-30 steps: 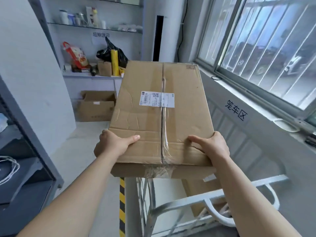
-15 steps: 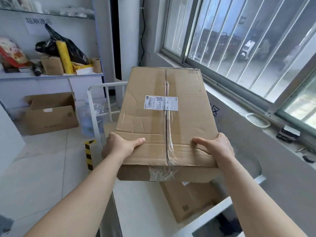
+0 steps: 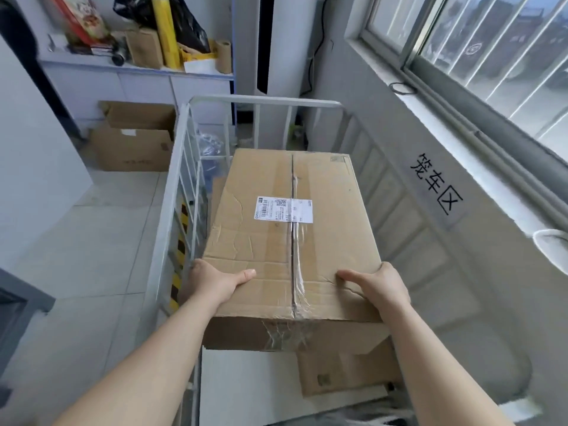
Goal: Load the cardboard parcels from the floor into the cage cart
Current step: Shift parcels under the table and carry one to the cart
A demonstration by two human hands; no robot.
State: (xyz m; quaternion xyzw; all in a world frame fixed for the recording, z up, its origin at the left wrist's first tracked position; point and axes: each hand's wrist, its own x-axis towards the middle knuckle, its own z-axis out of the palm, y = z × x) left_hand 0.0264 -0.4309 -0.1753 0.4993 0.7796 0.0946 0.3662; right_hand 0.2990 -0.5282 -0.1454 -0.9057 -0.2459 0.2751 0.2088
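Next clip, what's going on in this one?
A person holds a taped cardboard parcel by its near corners, left hand and right hand each with the thumb on top. It hangs over the white cage cart, above a second cardboard parcel already lying inside, and looks not yet set down.

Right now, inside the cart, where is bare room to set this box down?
Bare cart floor shows near you, between the left rail and the lower box. The right side is crowded by that box. The held box hides the far end.
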